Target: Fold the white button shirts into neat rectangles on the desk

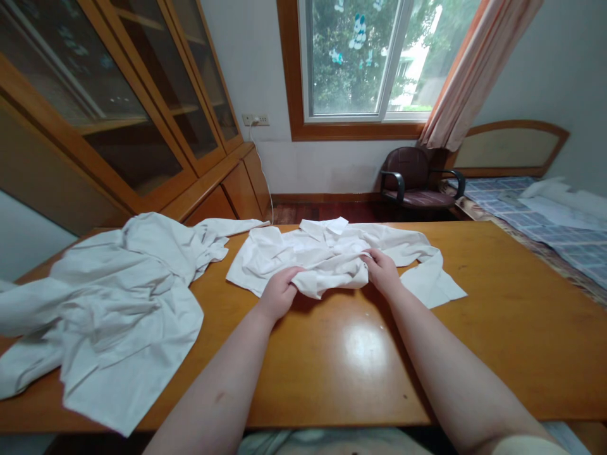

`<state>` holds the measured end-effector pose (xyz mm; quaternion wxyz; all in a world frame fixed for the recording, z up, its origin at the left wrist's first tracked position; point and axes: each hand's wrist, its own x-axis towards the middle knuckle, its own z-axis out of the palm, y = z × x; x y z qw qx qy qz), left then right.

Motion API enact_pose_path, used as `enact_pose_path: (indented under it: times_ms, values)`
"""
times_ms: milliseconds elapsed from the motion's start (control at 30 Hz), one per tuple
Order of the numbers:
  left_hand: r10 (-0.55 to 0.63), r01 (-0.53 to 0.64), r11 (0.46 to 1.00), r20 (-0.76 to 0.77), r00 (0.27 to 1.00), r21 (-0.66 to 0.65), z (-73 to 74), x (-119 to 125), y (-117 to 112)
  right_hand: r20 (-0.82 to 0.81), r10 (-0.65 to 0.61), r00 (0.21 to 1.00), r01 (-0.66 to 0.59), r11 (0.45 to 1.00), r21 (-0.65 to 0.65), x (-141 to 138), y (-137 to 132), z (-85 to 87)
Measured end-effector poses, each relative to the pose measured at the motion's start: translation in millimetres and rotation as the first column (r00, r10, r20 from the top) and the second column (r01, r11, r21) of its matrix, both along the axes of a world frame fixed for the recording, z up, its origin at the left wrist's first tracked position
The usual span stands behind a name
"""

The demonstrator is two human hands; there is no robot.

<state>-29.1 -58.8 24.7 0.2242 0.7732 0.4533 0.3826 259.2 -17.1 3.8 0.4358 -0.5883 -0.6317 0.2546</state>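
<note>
A white shirt (327, 249) lies crumpled across the middle of the wooden table (360, 354), one sleeve trailing off to the right. My left hand (279, 292) is closed on the shirt's near edge, fingers curled into the cloth. My right hand (382, 270) grips the same bunched edge a little to the right. Both forearms reach out from the table's front edge.
A larger heap of white garments (109, 303) covers the table's left side and hangs over its front edge. A glass-fronted wooden cabinet (142, 114) stands at the left. A dark armchair (417, 180) sits under the window, and a bed (545, 215) is at the right.
</note>
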Motion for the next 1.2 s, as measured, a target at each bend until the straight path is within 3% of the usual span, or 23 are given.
enact_pose_path:
  times_ms: [133, 333, 400, 467, 533, 600, 633, 667, 733, 767, 800, 833, 867, 900, 967, 1000, 1067, 1133, 1200]
  values:
    - [0.147, -0.161, 0.981, 0.122, 0.982, 0.110, 0.8, -6.3, -2.1, -0.099, -0.117, 0.988, 0.114, 0.993, -0.035, 6.0, 3.7, -1.4]
    - [0.251, -0.269, 0.941, 0.111, 0.962, 0.206, 8.5, -10.2, -10.7, 0.032, -0.202, 0.979, 0.204, 0.971, -0.122, 9.7, 5.0, -1.5]
    - [0.176, -0.176, 0.947, 0.023, 0.984, 0.270, 13.3, -9.1, -13.7, 0.142, -0.218, 0.966, 0.235, 0.965, -0.116, 9.2, 5.8, -1.5]
    - [0.031, -0.002, 0.958, -0.096, 0.995, 0.286, 19.1, -5.9, -16.5, 0.266, -0.257, 0.929, 0.264, 0.964, 0.010, 7.6, 5.2, -0.1]
    - [-0.129, 0.160, 0.970, -0.177, 0.976, 0.180, 25.2, -0.8, -19.4, 0.343, -0.302, 0.889, 0.250, 0.950, 0.189, 4.6, 1.7, 3.7]
    - [-0.306, 0.299, 0.952, -0.158, 0.939, -0.065, 30.6, 5.2, -22.2, 0.398, -0.239, 0.886, 0.146, 0.957, 0.250, 0.1, -4.7, 9.3]
    - [-0.404, 0.374, 0.899, -0.101, 0.909, -0.226, 32.7, 8.2, -23.6, 0.433, -0.154, 0.888, 0.063, 0.974, 0.218, -2.7, -8.4, 12.3]
    - [-0.499, 0.459, 0.801, -0.005, 0.867, -0.385, 34.2, 11.0, -24.9, 0.472, -0.051, 0.880, -0.028, 0.987, 0.160, -5.6, -11.8, 15.0]
    - [-0.617, 0.624, 0.487, 0.265, 0.741, -0.611, 35.4, 15.5, -26.9, 0.541, 0.142, 0.829, -0.183, 0.983, 0.022, -11.4, -16.5, 18.8]
    - [-0.621, 0.679, 0.333, 0.390, 0.680, -0.654, 34.9, 17.3, -27.5, 0.565, 0.203, 0.800, -0.227, 0.974, -0.029, -13.9, -17.4, 19.6]
    - [-0.594, 0.711, 0.241, 0.479, 0.647, -0.661, 33.8, 18.6, -27.7, 0.582, 0.237, 0.778, -0.251, 0.966, -0.059, -16.1, -17.4, 19.7]
    - [-0.554, 0.718, 0.235, 0.517, 0.652, -0.655, 32.3, 19.6, -27.4, 0.595, 0.253, 0.763, -0.265, 0.962, -0.070, -17.9, -16.7, 19.1]
    - [-0.507, 0.694, 0.319, 0.502, 0.701, -0.646, 30.4, 20.1, -26.6, 0.603, 0.259, 0.754, -0.276, 0.959, -0.067, -19.1, -15.5, 18.1]
    - [-0.450, 0.623, 0.468, 0.438, 0.778, -0.627, 28.4, 20.2, -25.3, 0.608, 0.259, 0.751, -0.286, 0.957, -0.055, -19.8, -14.2, 16.9]
    - [-0.304, 0.368, 0.786, 0.209, 0.930, -0.497, 24.3, 19.4, -21.4, 0.609, 0.251, 0.752, -0.298, 0.954, -0.025, -20.1, -12.0, 14.2]
    - [-0.233, 0.242, 0.887, 0.072, 0.970, -0.392, 22.4, 18.7, -19.1, 0.606, 0.248, 0.756, -0.301, 0.953, -0.014, -19.8, -11.3, 13.1]
    - [-0.149, 0.107, 0.972, -0.198, 0.969, -0.210, 18.3, 17.6, -14.8, 0.599, 0.239, 0.764, -0.299, 0.954, 0.000, -19.2, -10.4, 11.2]
    - [-0.131, 0.081, 0.987, -0.407, 0.904, -0.139, 13.7, 17.9, -12.0, 0.599, 0.233, 0.766, -0.293, 0.956, 0.003, -18.7, -9.8, 9.9]
    - [-0.125, 0.047, 0.986, -0.531, 0.838, -0.159, 8.6, 19.7, -10.7, 0.602, 0.234, 0.764, -0.289, 0.957, -0.006, -18.6, -9.0, 8.9]
